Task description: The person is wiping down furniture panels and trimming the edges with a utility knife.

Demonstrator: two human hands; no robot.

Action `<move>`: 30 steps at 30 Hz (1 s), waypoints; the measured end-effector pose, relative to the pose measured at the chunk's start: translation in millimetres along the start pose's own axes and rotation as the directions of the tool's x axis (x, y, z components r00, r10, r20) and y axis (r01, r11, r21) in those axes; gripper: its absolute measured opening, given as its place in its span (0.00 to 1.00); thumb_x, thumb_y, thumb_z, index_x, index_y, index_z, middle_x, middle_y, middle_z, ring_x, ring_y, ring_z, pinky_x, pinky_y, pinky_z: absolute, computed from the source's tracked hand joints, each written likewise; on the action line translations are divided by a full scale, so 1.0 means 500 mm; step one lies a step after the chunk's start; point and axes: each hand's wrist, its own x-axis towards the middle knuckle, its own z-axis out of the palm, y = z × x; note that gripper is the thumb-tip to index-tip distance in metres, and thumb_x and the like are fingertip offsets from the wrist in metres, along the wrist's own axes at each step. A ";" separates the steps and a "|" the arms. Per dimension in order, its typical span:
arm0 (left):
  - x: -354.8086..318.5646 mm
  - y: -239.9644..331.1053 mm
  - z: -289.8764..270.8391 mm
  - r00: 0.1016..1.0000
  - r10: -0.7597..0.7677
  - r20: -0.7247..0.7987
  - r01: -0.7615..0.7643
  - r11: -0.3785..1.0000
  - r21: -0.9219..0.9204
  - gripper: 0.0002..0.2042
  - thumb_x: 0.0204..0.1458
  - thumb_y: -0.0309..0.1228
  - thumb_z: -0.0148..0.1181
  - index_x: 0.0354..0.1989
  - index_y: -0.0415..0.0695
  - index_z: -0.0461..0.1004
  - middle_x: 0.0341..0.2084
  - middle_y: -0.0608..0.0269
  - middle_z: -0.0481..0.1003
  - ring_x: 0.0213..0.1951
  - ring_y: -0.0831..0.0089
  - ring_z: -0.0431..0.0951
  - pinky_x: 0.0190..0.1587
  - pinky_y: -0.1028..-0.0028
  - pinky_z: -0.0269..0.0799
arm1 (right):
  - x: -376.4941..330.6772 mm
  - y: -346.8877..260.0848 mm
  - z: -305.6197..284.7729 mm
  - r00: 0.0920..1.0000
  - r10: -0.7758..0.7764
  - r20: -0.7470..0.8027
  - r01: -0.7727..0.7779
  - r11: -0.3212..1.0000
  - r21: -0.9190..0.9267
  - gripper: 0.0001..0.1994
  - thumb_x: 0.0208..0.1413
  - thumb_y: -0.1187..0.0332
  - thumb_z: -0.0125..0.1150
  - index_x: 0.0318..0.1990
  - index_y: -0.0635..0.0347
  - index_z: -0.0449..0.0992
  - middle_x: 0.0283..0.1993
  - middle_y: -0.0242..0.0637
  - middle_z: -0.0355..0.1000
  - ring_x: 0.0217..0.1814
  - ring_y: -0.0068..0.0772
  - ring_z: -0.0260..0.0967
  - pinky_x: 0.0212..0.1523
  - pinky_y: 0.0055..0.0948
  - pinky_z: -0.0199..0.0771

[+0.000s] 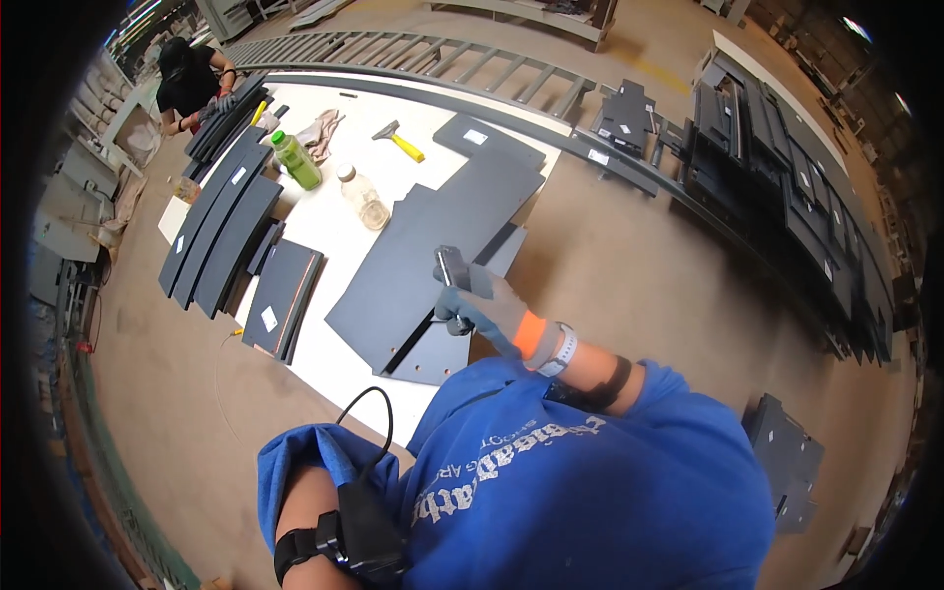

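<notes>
Grey-gloved right hand (489, 310) has its grip wrapped tight around a dark tool (452, 267) (left hand unseen) above the sheet (413, 265).

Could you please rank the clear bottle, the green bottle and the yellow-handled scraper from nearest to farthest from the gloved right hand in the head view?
From the right hand:
1. Clear bottle, up-left on the white table.
2. Yellow-handled scraper, farther up.
3. Green bottle, far upper left.
</notes>
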 end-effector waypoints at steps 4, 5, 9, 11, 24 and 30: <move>0.005 0.007 -0.001 1.000 0.002 -0.001 -0.002 1.000 -0.022 0.27 0.59 0.39 0.42 0.64 0.35 0.55 0.61 0.46 0.60 0.62 0.57 0.61 0.65 0.59 0.53 | -0.001 0.014 -0.004 0.996 -0.031 0.082 0.027 0.998 0.049 0.14 0.56 0.75 0.49 0.50 0.68 0.61 0.33 0.41 0.66 0.31 0.24 0.63 0.29 0.24 0.68; 0.006 0.008 -0.002 1.000 0.004 -0.003 -0.004 1.000 -0.025 0.27 0.59 0.39 0.42 0.64 0.35 0.55 0.61 0.46 0.60 0.62 0.57 0.61 0.65 0.59 0.53 | -0.001 0.012 -0.002 0.994 -0.032 0.101 0.030 0.999 0.024 0.15 0.56 0.75 0.48 0.51 0.69 0.61 0.33 0.41 0.66 0.31 0.25 0.63 0.30 0.25 0.68; 0.003 0.013 0.002 1.000 0.000 -0.022 0.000 0.999 -0.041 0.27 0.59 0.39 0.42 0.64 0.35 0.55 0.61 0.46 0.60 0.62 0.57 0.61 0.65 0.59 0.53 | 0.000 0.014 -0.008 0.996 -0.011 0.085 0.012 1.000 -0.009 0.16 0.57 0.75 0.48 0.52 0.69 0.60 0.33 0.41 0.66 0.31 0.25 0.63 0.30 0.25 0.68; 0.000 0.016 0.005 1.000 -0.008 -0.030 0.006 0.999 -0.049 0.27 0.59 0.39 0.42 0.64 0.35 0.55 0.61 0.46 0.60 0.62 0.57 0.61 0.65 0.59 0.53 | 0.000 0.023 -0.012 0.993 -0.045 0.105 0.040 0.998 0.046 0.16 0.57 0.75 0.49 0.52 0.69 0.60 0.33 0.41 0.66 0.30 0.25 0.63 0.30 0.24 0.68; -0.015 0.038 0.022 0.996 -0.045 -0.073 0.038 0.995 -0.091 0.27 0.59 0.39 0.42 0.64 0.35 0.56 0.61 0.46 0.60 0.63 0.57 0.61 0.66 0.58 0.52 | -0.010 0.032 -0.016 0.992 -0.078 0.094 0.069 0.993 0.095 0.17 0.55 0.74 0.50 0.51 0.69 0.61 0.32 0.39 0.66 0.29 0.23 0.63 0.28 0.21 0.67; -0.025 0.059 0.029 0.993 -0.077 -0.090 0.069 0.994 -0.089 0.27 0.59 0.39 0.43 0.63 0.35 0.56 0.61 0.46 0.60 0.63 0.56 0.60 0.66 0.58 0.51 | -0.026 0.025 -0.014 0.996 -0.048 0.072 0.045 0.998 0.042 0.17 0.55 0.72 0.52 0.51 0.68 0.61 0.31 0.39 0.67 0.28 0.23 0.63 0.28 0.21 0.66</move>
